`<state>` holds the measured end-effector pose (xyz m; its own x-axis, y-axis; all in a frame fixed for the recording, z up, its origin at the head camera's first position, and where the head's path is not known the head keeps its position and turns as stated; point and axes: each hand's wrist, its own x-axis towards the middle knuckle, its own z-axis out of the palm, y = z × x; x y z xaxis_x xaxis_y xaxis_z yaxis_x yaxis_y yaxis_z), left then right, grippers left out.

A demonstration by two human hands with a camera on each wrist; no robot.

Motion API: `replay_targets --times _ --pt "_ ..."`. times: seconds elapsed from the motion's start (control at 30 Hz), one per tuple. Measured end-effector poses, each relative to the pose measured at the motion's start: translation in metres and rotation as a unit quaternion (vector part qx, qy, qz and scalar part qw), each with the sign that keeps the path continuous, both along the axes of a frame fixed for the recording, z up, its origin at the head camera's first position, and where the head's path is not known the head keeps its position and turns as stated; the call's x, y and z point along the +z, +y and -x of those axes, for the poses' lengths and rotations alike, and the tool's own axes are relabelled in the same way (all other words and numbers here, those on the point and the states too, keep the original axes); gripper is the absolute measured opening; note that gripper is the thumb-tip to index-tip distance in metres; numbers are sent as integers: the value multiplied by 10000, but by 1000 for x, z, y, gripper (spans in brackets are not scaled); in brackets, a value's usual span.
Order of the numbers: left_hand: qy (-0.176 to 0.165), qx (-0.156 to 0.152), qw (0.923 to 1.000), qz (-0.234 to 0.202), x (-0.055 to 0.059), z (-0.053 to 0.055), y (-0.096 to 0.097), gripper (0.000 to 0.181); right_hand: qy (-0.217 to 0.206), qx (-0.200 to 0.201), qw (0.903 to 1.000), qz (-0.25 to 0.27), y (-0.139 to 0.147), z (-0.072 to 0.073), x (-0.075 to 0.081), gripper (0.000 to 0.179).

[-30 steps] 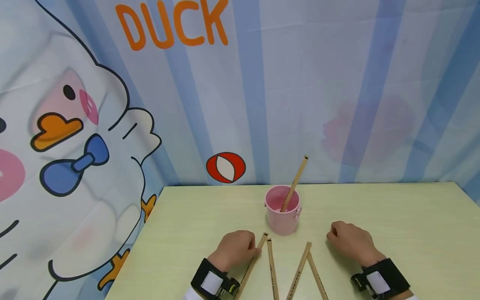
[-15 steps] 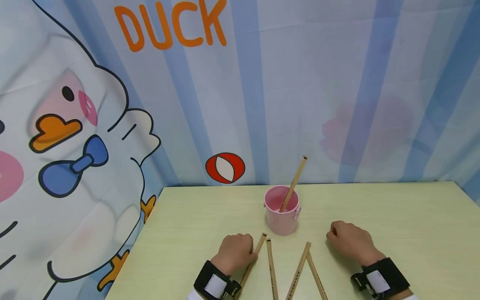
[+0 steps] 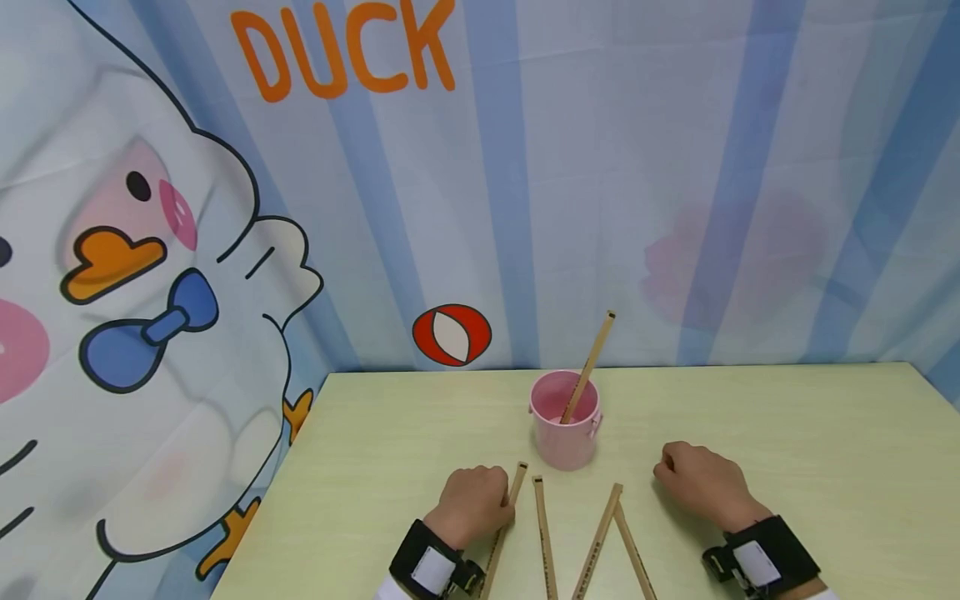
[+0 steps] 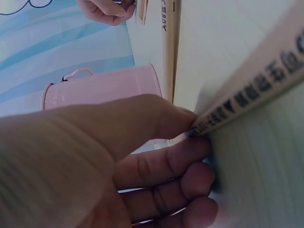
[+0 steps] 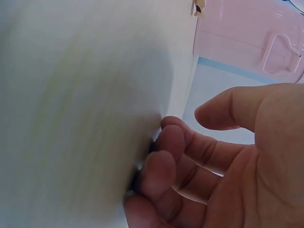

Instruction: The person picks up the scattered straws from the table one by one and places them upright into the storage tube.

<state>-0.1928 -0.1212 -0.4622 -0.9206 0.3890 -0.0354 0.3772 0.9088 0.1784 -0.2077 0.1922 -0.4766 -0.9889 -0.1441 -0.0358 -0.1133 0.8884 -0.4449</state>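
Note:
My left hand (image 3: pixel 471 507) pinches a thin tan stick with dark printed lettering (image 4: pixel 251 88) between thumb and forefinger, low at the tabletop. Its far end sticks out past the hand. Just to its right lies a second such stick (image 3: pixel 545 537), separate from it. Farther right, two more sticks, a left one (image 3: pixel 597 542) and a right one (image 3: pixel 634 554), meet at their far ends in a peak. Their near ends run out of the head view. My right hand (image 3: pixel 701 482) rests on the table to the right, fingers loosely curled, holding nothing.
A pink bucket (image 3: pixel 564 442) stands behind the sticks, with one stick (image 3: pixel 588 367) leaning in it. The pale table (image 3: pixel 825 450) ends at a striped blue curtain (image 3: pixel 585 167) printed with a duck.
My left hand has drawn back slightly and turned its stick, so that the far end sits farther left and the stick runs more steeply. My right hand has stayed still.

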Motion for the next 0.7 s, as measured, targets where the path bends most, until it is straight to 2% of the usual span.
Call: replay_targets --times 0.2,0.33,0.57,0.7 --pt "126 -18 9999 85 -3 3 -2 41 2 2 10000 -12 1 0 -1 29" --pt "90 46 9999 -18 -4 7 -5 42 -17 8 10000 -1 1 1 -1 30" --pt "-38 270 9983 -521 6 17 -14 32 -7 16 10000 5 1 1 -1 29" --pt "52 382 9963 -771 13 21 -19 36 -16 14 10000 16 1 1 -1 29"
